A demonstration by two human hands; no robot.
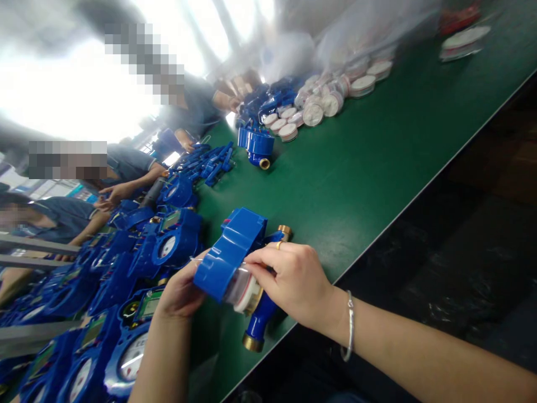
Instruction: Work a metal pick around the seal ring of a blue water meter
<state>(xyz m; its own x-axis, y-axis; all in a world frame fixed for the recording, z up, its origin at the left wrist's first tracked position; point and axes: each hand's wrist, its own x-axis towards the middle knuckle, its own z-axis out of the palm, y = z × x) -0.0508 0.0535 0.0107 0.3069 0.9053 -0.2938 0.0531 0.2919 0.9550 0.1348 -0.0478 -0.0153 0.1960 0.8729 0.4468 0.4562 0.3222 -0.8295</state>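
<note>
A blue plastic meter housing is tilted over a water meter body with brass threaded ends, near the table's front edge. Between them shows a clear register with a white rim. My left hand grips the housing from its left side, its fingers partly hidden behind it. The thumb and finger of my right hand are pinched together at the housing's lower right edge, above the meter body. What lies in that pinch is too small to make out.
Blue meters with white dials crowd the left side. Another meter stands farther back on the green table, near blue lids and a pile of white round registers. Co-workers' arms reach in from the far side.
</note>
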